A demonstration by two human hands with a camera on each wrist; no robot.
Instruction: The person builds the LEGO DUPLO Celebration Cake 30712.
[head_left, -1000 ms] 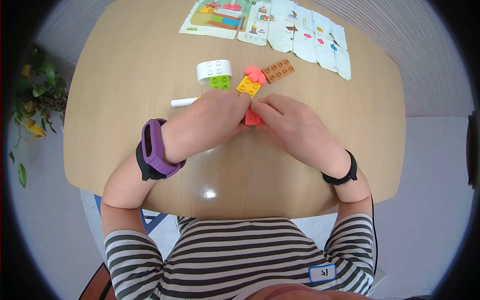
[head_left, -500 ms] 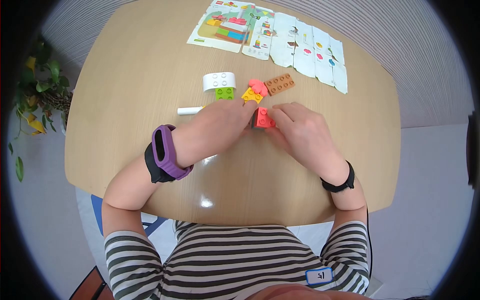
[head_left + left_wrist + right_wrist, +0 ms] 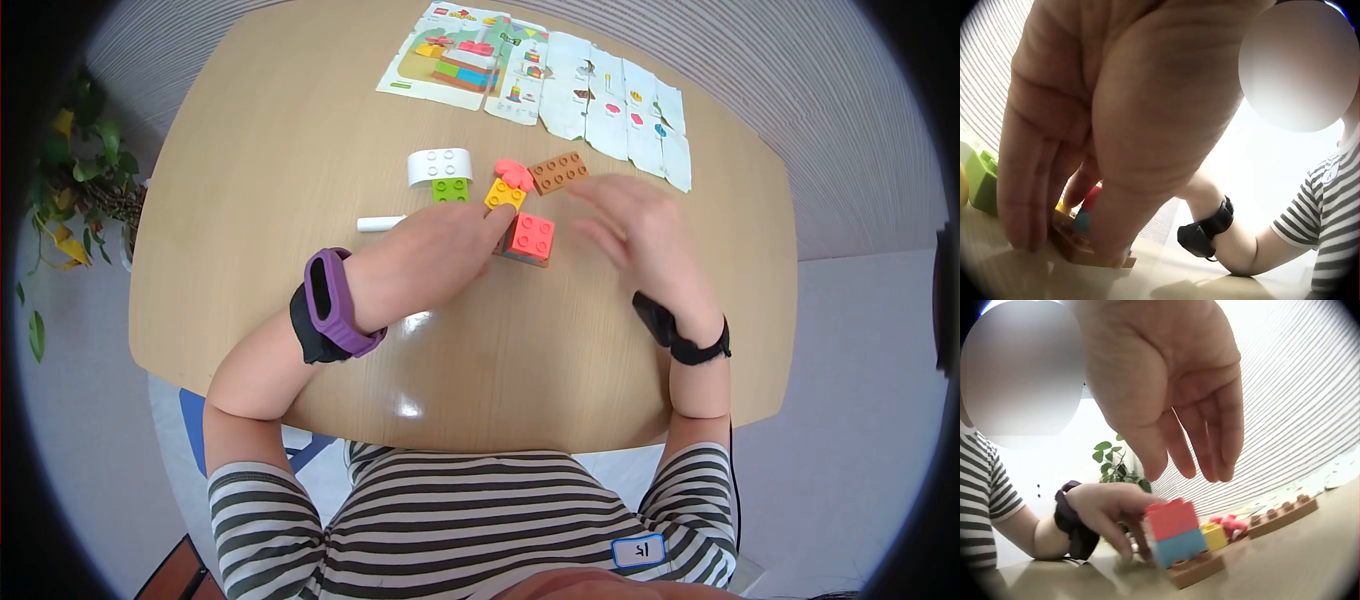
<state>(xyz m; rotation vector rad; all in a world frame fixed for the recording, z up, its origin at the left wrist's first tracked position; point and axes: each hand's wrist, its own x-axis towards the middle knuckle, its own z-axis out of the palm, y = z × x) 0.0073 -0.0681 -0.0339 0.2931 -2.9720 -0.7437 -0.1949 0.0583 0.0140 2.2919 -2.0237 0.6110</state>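
Head view: a small stack of blocks stands on the worktop point(image 3: 480, 375) between the two hands, close against the left one and apart from the right. Its top is a red block point(image 3: 534, 236), four studs facing up; the right wrist view shows a blue block point(image 3: 1182, 550) beneath it and a brown base plate point(image 3: 1199, 572) at the bottom, with studs bare at the near end.

The left hand point(image 3: 435, 240) reaches in from the stack's left and grips the base plate, thumb on the person's side and fingers on the far side; the left wrist view shows the plate between them, though the contact is partly hidden. Its forward fingertips lie just beside a yellow block point(image 3: 505, 194), which has a coral flower piece point(image 3: 514, 175) at its far end.

The right hand point(image 3: 640, 235) is raised to the right of the stack, slightly blurred, its fingers loosely extended and pointing toward the stack in the head view. A second brown plate point(image 3: 560, 173) lies just beyond its fingertips, near the flower piece. Beyond the left hand are a green block point(image 3: 450, 190) and a white arched piece point(image 3: 440, 166); a white stick point(image 3: 380, 224) lies beside that hand, one end hidden by it.
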